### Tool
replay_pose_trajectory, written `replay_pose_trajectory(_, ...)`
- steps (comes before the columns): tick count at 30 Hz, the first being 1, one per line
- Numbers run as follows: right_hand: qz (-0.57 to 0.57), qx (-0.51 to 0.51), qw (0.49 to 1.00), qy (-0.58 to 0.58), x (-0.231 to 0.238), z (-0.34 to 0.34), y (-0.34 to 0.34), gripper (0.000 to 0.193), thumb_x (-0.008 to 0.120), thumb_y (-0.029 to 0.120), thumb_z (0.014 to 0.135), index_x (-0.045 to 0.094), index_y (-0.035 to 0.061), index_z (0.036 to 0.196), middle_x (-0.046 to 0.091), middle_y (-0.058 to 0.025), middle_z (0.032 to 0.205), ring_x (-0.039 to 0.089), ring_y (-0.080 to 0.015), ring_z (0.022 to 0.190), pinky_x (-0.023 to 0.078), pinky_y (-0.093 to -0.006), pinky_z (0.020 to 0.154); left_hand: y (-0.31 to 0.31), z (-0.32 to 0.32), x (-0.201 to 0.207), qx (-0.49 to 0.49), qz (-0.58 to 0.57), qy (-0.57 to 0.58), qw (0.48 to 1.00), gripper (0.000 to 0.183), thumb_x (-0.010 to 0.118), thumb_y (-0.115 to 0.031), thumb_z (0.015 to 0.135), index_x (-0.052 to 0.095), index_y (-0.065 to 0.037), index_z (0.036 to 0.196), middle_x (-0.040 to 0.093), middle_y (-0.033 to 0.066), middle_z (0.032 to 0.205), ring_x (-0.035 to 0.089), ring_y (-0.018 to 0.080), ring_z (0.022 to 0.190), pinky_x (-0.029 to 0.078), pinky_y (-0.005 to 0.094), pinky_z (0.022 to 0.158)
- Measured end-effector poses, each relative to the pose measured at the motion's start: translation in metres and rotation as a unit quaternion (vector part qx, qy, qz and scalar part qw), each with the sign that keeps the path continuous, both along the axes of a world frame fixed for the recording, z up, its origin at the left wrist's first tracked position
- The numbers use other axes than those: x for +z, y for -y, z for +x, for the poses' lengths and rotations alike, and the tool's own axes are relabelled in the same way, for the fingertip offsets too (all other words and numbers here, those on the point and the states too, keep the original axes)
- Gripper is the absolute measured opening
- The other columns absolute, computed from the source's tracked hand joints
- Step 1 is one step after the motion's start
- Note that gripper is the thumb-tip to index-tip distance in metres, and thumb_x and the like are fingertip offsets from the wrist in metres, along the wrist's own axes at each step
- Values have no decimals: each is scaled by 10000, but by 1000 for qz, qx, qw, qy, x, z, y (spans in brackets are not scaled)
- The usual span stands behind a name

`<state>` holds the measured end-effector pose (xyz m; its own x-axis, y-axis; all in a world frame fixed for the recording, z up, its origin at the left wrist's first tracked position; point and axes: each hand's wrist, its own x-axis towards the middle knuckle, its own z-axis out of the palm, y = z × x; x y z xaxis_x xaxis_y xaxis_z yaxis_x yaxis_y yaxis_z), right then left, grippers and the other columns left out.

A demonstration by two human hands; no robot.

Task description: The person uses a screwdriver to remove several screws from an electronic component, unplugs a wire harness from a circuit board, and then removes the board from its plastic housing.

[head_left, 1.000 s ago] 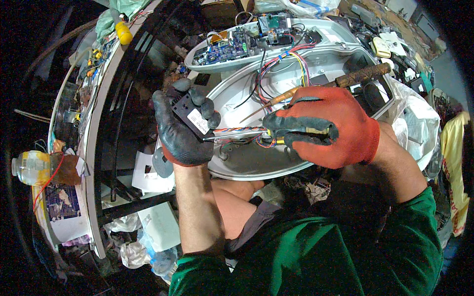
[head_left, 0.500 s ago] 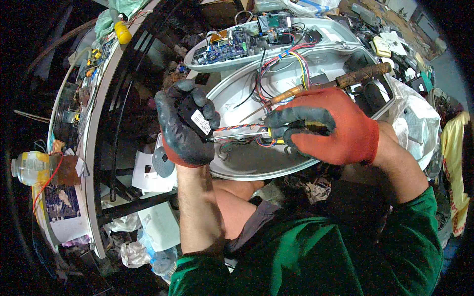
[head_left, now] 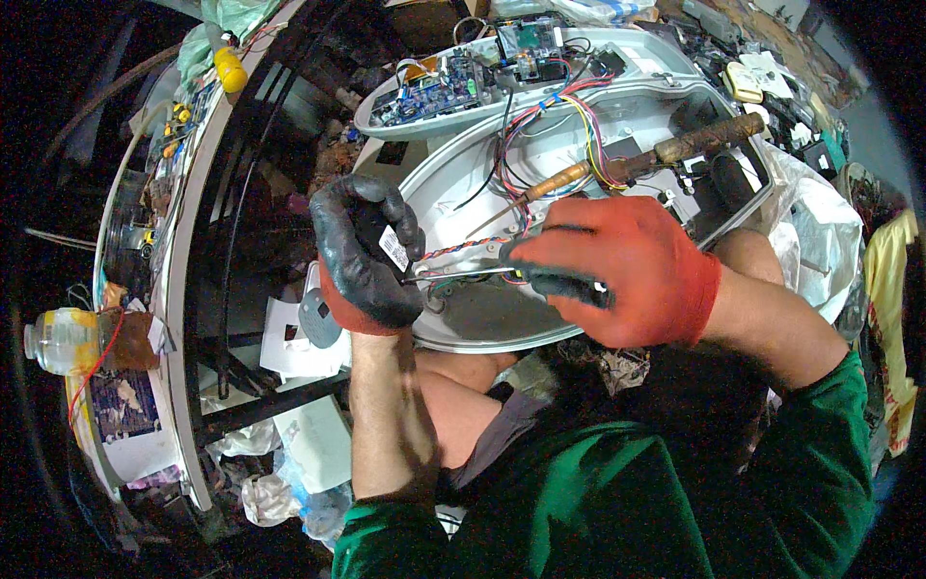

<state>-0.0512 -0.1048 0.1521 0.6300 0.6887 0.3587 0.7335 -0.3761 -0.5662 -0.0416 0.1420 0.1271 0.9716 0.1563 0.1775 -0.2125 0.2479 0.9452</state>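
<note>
Grey casing (head_left: 449, 198) is lying open | my left hand (head_left: 355, 261) is clasping a black box (head_left: 394, 248), wires (head_left: 463, 249) seemingly still attached | my right hand (head_left: 627, 270) is gripping a screwdriver (head_left: 463, 274)

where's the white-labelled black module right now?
Head view, left of centre: the black module is held in the left hand, with the metal tool shaft to its lower right.

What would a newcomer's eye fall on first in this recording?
The right hand, red-gloved at centre right, holds a screwdriver toward the black module in the left hand. Beneath lies an open grey casing; coloured wires loop over its far edge toward a circuit board behind.
</note>
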Motion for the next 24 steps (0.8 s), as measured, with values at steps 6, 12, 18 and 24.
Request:
replay_pose_trajectory(6, 28, -47, 998, -10, -6, 14, 9, 435, 695, 213, 724, 615, 39, 1115, 638, -205, 957, 626, -399, 854, 517, -446, 756, 11, 1, 1, 11, -91, -66, 994, 427, 373, -489, 1011, 538, -95, 990, 529, 42, 791, 486, 131, 613, 391, 251, 513)
replay_pose_trajectory(12, -68, -32, 997, 29, -10, 16, 16, 395, 659, 305, 782, 582, 49, 1073, 637, -191, 1056, 622, -385, 955, 506, -472, 778, 8, 7, -10, 22, -62, -107, 992, 406, 489, -515, 960, 605, -126, 958, 584, 22, 778, 527, 146, 618, 397, 266, 495)
replay_pose_trajectory(18, -72, -21, 997, 25, -9, 18, 13, 464, 644, 303, 788, 537, 55, 1165, 596, -182, 1173, 604, -390, 1018, 499, -468, 844, 4, 9, -11, 42, -52, -109, 992, 409, 505, -520, 950, 612, -125, 966, 592, 18, 767, 535, 145, 617, 408, 270, 500)
replay_pose_trajectory(24, -122, -23, 992, -30, -11, 15, 11, 474, 670, 201, 744, 543, 35, 1168, 598, -174, 1071, 607, -367, 959, 495, -452, 800, 6, 10, -17, 17, -38, -100, 994, 425, 480, -522, 962, 596, -113, 976, 578, 26, 767, 528, 138, 612, 411, 265, 499)
